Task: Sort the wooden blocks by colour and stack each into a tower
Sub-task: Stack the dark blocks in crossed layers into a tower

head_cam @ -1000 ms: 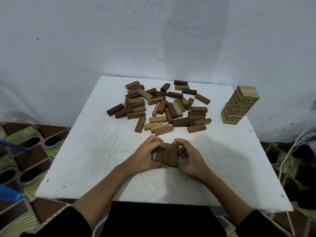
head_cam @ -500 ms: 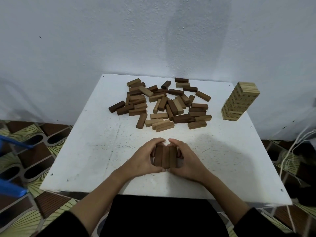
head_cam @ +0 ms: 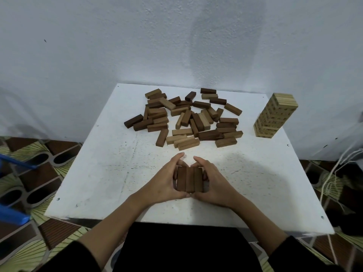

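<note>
Three dark brown wooden blocks point(head_cam: 189, 179) lay side by side on the white square table point(head_cam: 102, 173), near the front edge. The left hand point(head_cam: 164, 180) pressed on their left side and the right hand point(head_cam: 215, 182) pressed on their right side. Both hands were closed around the little row, with fingers curled over the far ends and thumbs at the near ends. It looked like the first layer of the dark tower was being squared up.

To do this well, the hands should push in gently from both sides until no gaps are left and the ends line up. The row should sit flat, because every later layer will rest on it. A crooked start may make the tower lean.

Farther back lay a messy pile of loose dark and light wooden blocks point(head_cam: 188, 119), well apart from the hands. A tall tower of pale wooden blocks point(head_cam: 275, 115) stood at the far right corner.
</note>
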A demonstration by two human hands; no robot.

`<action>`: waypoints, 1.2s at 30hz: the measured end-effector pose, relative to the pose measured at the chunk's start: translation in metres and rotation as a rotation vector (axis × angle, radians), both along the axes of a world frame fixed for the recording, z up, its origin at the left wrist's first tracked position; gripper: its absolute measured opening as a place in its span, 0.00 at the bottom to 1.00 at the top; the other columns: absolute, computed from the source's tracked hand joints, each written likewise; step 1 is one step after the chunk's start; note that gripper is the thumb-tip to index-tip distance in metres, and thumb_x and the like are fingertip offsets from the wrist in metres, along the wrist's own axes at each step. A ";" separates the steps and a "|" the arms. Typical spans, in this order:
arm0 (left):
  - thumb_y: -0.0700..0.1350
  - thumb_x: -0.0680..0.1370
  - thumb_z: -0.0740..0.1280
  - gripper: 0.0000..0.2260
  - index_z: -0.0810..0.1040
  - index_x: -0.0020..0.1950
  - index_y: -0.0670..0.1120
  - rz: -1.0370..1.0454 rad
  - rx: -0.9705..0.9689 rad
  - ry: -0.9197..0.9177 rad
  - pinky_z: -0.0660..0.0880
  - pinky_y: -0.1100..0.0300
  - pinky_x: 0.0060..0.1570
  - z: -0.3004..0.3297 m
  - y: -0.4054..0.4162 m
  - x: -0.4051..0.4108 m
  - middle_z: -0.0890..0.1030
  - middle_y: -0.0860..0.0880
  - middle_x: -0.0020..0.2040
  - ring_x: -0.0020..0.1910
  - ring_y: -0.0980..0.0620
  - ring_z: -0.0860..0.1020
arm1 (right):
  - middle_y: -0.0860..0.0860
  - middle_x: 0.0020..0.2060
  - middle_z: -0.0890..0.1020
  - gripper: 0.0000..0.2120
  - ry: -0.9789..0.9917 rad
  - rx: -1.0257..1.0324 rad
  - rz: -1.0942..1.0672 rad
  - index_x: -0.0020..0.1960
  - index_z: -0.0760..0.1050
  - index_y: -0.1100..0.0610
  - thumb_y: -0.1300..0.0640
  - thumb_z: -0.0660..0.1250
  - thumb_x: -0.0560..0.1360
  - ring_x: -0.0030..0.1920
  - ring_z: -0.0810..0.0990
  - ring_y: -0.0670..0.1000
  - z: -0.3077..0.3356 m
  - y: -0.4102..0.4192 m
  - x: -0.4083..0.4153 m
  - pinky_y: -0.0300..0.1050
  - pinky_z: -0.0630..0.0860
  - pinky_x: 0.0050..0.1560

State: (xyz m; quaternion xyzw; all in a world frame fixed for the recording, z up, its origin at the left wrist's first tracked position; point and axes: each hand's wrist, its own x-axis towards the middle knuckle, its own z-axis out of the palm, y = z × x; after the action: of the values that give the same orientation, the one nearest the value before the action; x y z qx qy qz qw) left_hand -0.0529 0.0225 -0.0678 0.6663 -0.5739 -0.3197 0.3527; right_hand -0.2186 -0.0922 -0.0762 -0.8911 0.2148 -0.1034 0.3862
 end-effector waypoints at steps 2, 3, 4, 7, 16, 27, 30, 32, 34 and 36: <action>0.58 0.59 0.80 0.54 0.49 0.74 0.58 -0.012 0.054 0.003 0.68 0.69 0.53 0.000 0.005 0.005 0.66 0.60 0.64 0.54 0.63 0.70 | 0.44 0.63 0.63 0.53 0.031 0.052 0.025 0.71 0.46 0.38 0.42 0.79 0.59 0.60 0.66 0.41 0.006 -0.004 -0.002 0.33 0.69 0.58; 0.59 0.58 0.80 0.55 0.48 0.75 0.58 -0.011 0.071 0.016 0.68 0.70 0.51 0.001 0.010 0.009 0.64 0.61 0.65 0.53 0.65 0.68 | 0.42 0.63 0.61 0.55 0.043 0.080 0.022 0.71 0.44 0.36 0.40 0.78 0.57 0.58 0.66 0.40 0.010 -0.005 -0.004 0.28 0.67 0.55; 0.60 0.58 0.79 0.54 0.49 0.74 0.58 0.001 0.071 0.031 0.69 0.71 0.49 0.004 0.015 0.013 0.63 0.62 0.65 0.50 0.66 0.68 | 0.41 0.63 0.61 0.55 0.042 0.111 0.001 0.70 0.44 0.35 0.40 0.78 0.57 0.54 0.68 0.41 0.013 -0.007 -0.006 0.26 0.67 0.50; 0.55 0.63 0.78 0.42 0.58 0.70 0.58 0.154 0.006 0.076 0.71 0.69 0.42 0.007 0.025 0.023 0.68 0.60 0.60 0.42 0.61 0.69 | 0.40 0.60 0.65 0.48 -0.038 0.201 -0.149 0.71 0.49 0.38 0.42 0.76 0.61 0.43 0.70 0.44 0.025 -0.013 -0.006 0.28 0.70 0.41; 0.38 0.74 0.69 0.14 0.76 0.59 0.46 0.426 -0.234 -0.291 0.63 0.70 0.57 -0.001 -0.017 0.049 0.73 0.55 0.58 0.58 0.62 0.65 | 0.52 0.58 0.77 0.18 0.001 -0.293 -0.071 0.62 0.75 0.59 0.62 0.69 0.72 0.57 0.68 0.49 0.044 -0.049 0.058 0.38 0.63 0.52; 0.26 0.68 0.63 0.11 0.74 0.40 0.41 0.536 -0.284 -0.264 0.74 0.49 0.44 -0.004 -0.044 0.060 0.73 0.47 0.45 0.47 0.45 0.71 | 0.51 0.58 0.75 0.12 0.179 -0.414 0.026 0.51 0.76 0.59 0.61 0.73 0.69 0.58 0.66 0.50 0.041 -0.046 0.095 0.38 0.62 0.52; 0.23 0.68 0.61 0.11 0.75 0.41 0.37 0.686 -0.325 -0.327 0.73 0.48 0.39 -0.012 -0.029 0.059 0.74 0.44 0.44 0.44 0.45 0.70 | 0.53 0.58 0.75 0.12 0.152 -0.410 -0.003 0.53 0.77 0.61 0.60 0.71 0.71 0.61 0.67 0.53 0.042 -0.036 0.103 0.39 0.62 0.54; 0.23 0.67 0.61 0.11 0.75 0.40 0.37 0.796 -0.351 -0.305 0.73 0.49 0.39 -0.014 -0.016 0.060 0.73 0.44 0.44 0.44 0.45 0.70 | 0.53 0.58 0.75 0.12 0.145 -0.388 -0.024 0.54 0.77 0.60 0.59 0.71 0.72 0.60 0.68 0.53 0.042 -0.027 0.111 0.40 0.62 0.55; 0.25 0.67 0.62 0.09 0.74 0.39 0.38 0.855 -0.340 -0.251 0.73 0.52 0.41 -0.018 -0.007 0.062 0.71 0.47 0.45 0.45 0.45 0.71 | 0.53 0.54 0.76 0.10 0.143 -0.336 -0.048 0.53 0.78 0.59 0.57 0.70 0.73 0.57 0.70 0.52 0.042 -0.018 0.122 0.40 0.64 0.54; 0.27 0.67 0.62 0.08 0.72 0.38 0.39 0.881 -0.293 -0.175 0.75 0.53 0.41 -0.020 -0.001 0.066 0.69 0.48 0.47 0.44 0.45 0.72 | 0.52 0.48 0.76 0.08 0.126 -0.255 -0.100 0.50 0.78 0.58 0.56 0.71 0.72 0.52 0.72 0.52 0.044 -0.010 0.134 0.46 0.70 0.54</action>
State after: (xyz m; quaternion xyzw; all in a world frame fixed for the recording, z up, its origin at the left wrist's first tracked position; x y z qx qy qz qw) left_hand 0.0131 0.0211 -0.0881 0.8140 -0.3032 0.0019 0.4954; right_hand -0.0841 -0.1017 -0.0327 -0.9258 0.2676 -0.0929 0.2501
